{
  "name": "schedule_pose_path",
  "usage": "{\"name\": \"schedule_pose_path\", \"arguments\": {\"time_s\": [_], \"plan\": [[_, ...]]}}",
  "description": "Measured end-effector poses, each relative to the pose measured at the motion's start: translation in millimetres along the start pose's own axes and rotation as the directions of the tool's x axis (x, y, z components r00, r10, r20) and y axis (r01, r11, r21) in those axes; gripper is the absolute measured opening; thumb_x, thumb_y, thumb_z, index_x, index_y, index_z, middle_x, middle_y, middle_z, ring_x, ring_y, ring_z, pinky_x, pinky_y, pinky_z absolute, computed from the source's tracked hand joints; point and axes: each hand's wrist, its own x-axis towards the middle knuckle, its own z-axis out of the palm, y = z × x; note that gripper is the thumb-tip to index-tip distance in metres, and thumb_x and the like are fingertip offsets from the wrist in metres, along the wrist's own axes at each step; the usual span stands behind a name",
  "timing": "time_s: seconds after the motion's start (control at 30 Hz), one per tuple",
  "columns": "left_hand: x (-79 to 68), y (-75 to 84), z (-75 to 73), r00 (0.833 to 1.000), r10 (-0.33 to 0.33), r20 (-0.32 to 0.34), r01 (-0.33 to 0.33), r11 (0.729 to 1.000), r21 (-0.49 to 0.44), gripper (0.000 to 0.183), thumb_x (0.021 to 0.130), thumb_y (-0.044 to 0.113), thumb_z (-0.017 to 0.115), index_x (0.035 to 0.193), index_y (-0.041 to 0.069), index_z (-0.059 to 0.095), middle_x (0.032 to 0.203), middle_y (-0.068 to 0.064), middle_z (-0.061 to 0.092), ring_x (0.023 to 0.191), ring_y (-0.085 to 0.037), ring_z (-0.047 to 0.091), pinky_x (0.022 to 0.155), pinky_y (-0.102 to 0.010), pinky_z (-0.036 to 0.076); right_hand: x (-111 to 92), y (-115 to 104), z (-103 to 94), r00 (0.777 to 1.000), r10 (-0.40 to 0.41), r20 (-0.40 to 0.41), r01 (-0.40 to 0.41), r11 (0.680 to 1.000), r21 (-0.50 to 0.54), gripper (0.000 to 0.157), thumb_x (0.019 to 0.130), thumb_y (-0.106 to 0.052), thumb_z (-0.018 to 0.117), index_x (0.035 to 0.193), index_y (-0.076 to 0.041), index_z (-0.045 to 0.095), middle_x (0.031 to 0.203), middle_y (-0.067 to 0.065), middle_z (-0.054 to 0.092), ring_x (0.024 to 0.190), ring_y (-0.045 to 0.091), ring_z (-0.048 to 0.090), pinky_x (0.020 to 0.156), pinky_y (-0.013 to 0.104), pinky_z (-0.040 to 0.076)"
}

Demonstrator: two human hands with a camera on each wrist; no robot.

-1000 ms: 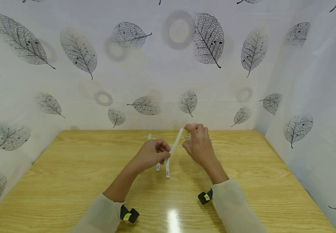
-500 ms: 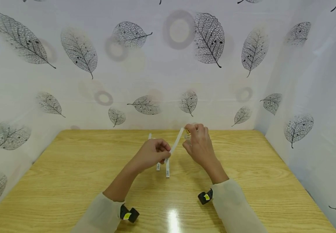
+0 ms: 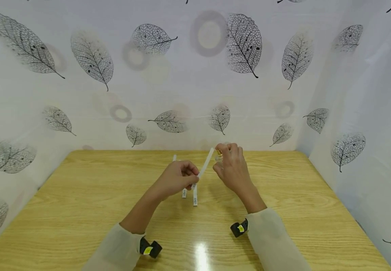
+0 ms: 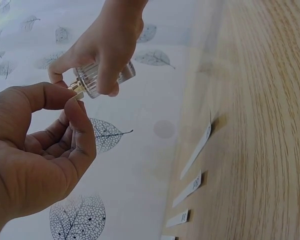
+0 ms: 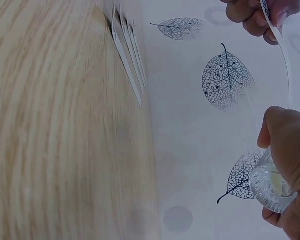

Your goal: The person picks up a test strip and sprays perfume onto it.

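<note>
In the head view my left hand (image 3: 179, 177) pinches a narrow white paper test strip (image 3: 206, 163) between thumb and index finger. The strip slants up to the right, its far end close to the bottle's top. My right hand (image 3: 232, 168) grips a clear ribbed glass perfume bottle (image 4: 91, 80), its index finger on the gold spray top (image 4: 76, 87). From the right wrist, the bottle's thick glass base (image 5: 271, 189) shows and the held strip (image 5: 286, 60) bends in a curve, printed lettering at its near end. Part of the bottle is hidden by the fingers.
Several more white strips (image 4: 196, 152) with printed ends lie side by side on the wooden table (image 3: 97, 195), partly behind my left hand in the head view. A white leaf-patterned curtain (image 3: 188, 90) closes off the back and sides.
</note>
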Motion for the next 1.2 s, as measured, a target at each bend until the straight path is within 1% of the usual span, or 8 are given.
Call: {"name": "schedule_pose_path", "arguments": {"time_s": [0.2,0.47,0.7,0.87,1.07,1.13,1.2], "plan": [[0.9,-1.7,0.0,1.000,0.000,0.000,0.000,1.000,0.001,0.011,0.096,0.010,0.067,0.104,0.003,0.065,0.090,-0.012,0.064,0.073,-0.023,0.063,0.076,-0.054,0.058,-0.3,-0.8,-0.6,1.000,0.002,0.002,-0.002,1.000,0.011,0.053,0.082,0.000,0.071,0.125,-0.010,0.042,0.108,0.021,0.048,0.080,0.034,0.044,0.067,0.043,0.038],[0.9,-1.5,-0.2,1.000,-0.009,-0.005,0.009,1.000,0.003,0.011,0.096,0.010,0.067,0.105,0.003,0.065,0.090,-0.011,0.064,0.073,-0.023,0.064,0.076,-0.054,0.058,0.1,-0.1,-0.5,1.000,-0.004,0.010,0.004,1.000,0.013,0.050,0.083,0.000,0.071,0.123,-0.008,0.042,0.108,0.020,0.048,0.082,0.034,0.044,0.069,0.044,0.039],[0.7,-0.9,-0.5,1.000,-0.005,-0.004,0.005,1.000,-0.002,0.011,0.096,0.009,0.066,0.105,0.002,0.065,0.089,-0.011,0.064,0.073,-0.023,0.063,0.076,-0.053,0.058,-0.2,0.0,-0.6,0.999,0.040,0.025,-0.040,0.999,0.017,0.056,0.081,0.000,0.072,0.127,-0.012,0.043,0.109,0.020,0.048,0.084,0.035,0.047,0.067,0.045,0.042],[-0.9,1.2,-1.4,1.000,-0.007,-0.009,0.007,1.000,-0.003,0.011,0.097,0.009,0.065,0.105,0.002,0.065,0.090,-0.012,0.064,0.074,-0.023,0.063,0.076,-0.054,0.058,0.5,-0.1,-1.4,0.999,0.046,0.028,-0.046,0.999,0.015,0.057,0.081,0.000,0.072,0.129,-0.013,0.043,0.105,0.019,0.048,0.081,0.034,0.045,0.067,0.045,0.041],[-1.5,3.4,-4.0,1.000,-0.008,-0.025,0.008,1.000,0.007,0.010,0.097,0.009,0.065,0.105,0.002,0.065,0.089,-0.012,0.065,0.074,-0.022,0.064,0.076,-0.052,0.059,1.9,0.2,-2.7,0.999,0.048,0.019,-0.048,0.999,-0.002,0.057,0.080,0.000,0.072,0.128,-0.014,0.043,0.104,0.020,0.047,0.078,0.033,0.043,0.064,0.043,0.038],[-0.8,2.5,-6.2,0.999,-0.010,-0.031,0.010,1.000,0.009,0.010,0.097,0.009,0.065,0.105,0.002,0.066,0.090,-0.013,0.066,0.073,-0.023,0.065,0.073,-0.051,0.059,2.3,0.1,-2.9,0.999,0.047,0.017,-0.047,0.999,-0.006,0.056,0.081,-0.001,0.071,0.128,-0.014,0.042,0.104,0.021,0.047,0.077,0.033,0.043,0.063,0.043,0.038],[0.4,0.5,-9.2,0.999,-0.011,-0.032,0.011,1.000,0.001,0.012,0.097,0.009,0.065,0.106,0.002,0.066,0.091,-0.014,0.066,0.074,-0.025,0.065,0.073,-0.050,0.059,2.7,0.3,-2.9,0.999,0.047,0.018,-0.046,0.999,-0.010,0.056,0.082,-0.002,0.071,0.128,-0.014,0.042,0.104,0.021,0.047,0.076,0.033,0.043,0.062,0.042,0.038]]}}
